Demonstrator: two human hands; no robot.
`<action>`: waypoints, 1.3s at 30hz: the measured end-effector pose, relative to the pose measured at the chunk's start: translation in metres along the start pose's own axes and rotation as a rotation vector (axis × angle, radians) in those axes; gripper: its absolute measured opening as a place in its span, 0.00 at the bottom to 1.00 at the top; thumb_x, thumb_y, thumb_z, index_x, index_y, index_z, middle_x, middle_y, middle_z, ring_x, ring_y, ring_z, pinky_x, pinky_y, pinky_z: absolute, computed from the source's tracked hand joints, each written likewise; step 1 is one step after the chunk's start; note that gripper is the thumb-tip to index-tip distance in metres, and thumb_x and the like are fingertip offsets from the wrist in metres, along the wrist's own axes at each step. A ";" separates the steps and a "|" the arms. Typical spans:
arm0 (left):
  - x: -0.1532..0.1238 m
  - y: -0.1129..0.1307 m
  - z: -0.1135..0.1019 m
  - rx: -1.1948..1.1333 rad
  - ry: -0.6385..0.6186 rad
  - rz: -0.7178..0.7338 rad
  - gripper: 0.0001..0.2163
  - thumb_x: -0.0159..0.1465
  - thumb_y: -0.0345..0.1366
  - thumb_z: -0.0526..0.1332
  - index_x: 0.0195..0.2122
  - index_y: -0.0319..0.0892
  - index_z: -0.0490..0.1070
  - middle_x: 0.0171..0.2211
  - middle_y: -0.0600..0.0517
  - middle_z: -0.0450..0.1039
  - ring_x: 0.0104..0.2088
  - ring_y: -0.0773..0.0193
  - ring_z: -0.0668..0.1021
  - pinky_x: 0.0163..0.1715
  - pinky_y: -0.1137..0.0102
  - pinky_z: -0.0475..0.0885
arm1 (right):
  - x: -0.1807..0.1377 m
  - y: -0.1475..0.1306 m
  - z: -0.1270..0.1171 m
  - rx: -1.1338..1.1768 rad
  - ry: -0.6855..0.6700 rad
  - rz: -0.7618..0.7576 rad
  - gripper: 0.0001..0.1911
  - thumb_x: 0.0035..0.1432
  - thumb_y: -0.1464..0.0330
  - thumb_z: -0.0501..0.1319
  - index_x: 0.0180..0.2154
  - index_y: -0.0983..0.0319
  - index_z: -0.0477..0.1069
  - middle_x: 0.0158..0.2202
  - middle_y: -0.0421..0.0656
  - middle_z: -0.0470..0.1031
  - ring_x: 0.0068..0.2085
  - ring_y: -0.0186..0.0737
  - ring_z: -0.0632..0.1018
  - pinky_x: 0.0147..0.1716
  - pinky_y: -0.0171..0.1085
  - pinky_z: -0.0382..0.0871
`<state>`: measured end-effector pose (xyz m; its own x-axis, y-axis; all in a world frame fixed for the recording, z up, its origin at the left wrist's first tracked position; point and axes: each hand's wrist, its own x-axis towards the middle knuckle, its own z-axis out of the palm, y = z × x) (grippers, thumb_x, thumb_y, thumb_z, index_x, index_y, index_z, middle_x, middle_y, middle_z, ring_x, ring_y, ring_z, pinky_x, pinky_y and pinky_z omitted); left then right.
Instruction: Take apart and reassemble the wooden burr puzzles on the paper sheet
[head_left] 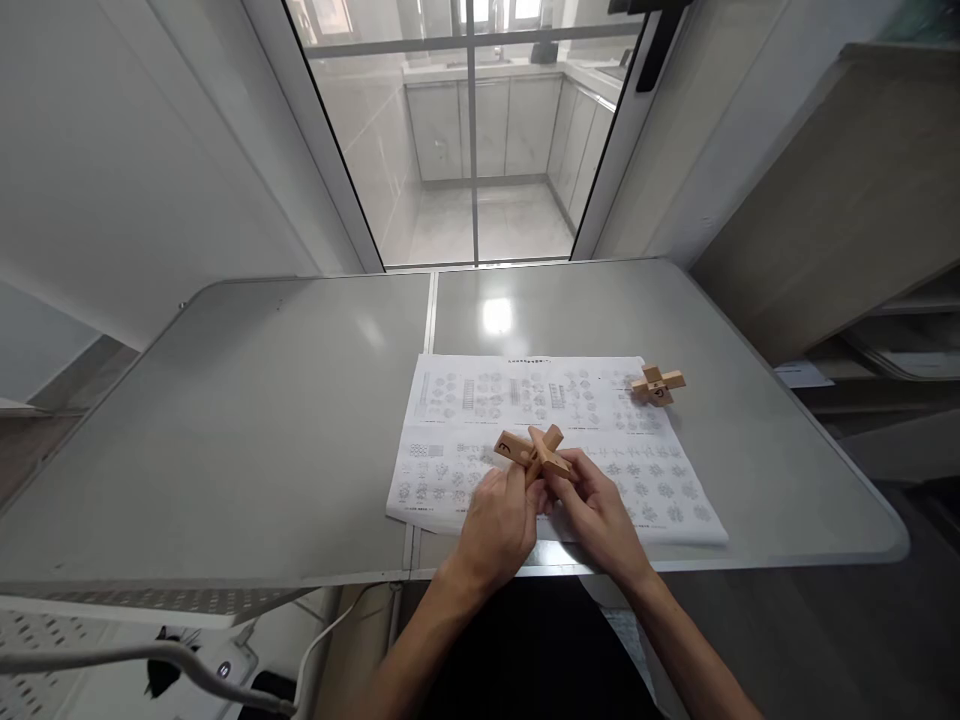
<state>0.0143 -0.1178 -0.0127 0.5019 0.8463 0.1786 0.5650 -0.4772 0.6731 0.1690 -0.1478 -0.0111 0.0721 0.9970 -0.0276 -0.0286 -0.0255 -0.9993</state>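
Observation:
Several light wooden bars cross one another in a wooden burr puzzle [535, 452], held just above the printed sheet. My left hand [498, 520] is closed on its lower left side, and my right hand [594, 508] grips its lower right side. A dark mark shows on the bar that sticks out to the left. Fingertips hide the underside of the puzzle. At the sheet's upper right corner rests a second wooden puzzle piece cluster [657, 386], also with a dark mark, touched by neither hand.
A paper sheet [450, 400] with rows of small printed diagrams lies on the grey folding table [300, 420]. The table's seam runs under the sheet's left part. Beyond the far edge stands a glass door [517, 130]; a shelf unit [847, 210] is at right. A cable [150, 655] hangs below left.

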 end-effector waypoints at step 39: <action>0.016 0.009 -0.017 -1.192 -0.013 -0.433 0.40 0.61 0.51 0.75 0.69 0.39 0.63 0.57 0.35 0.78 0.55 0.41 0.82 0.52 0.54 0.78 | -0.001 -0.005 0.001 0.122 -0.096 0.051 0.21 0.68 0.47 0.66 0.35 0.58 0.72 0.28 0.42 0.83 0.30 0.42 0.81 0.33 0.39 0.72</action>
<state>0.0161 -0.1040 0.0085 0.4342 0.8737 -0.2195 -0.2507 0.3512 0.9021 0.1676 -0.1484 -0.0058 -0.0275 0.9972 -0.0692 -0.1510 -0.0726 -0.9859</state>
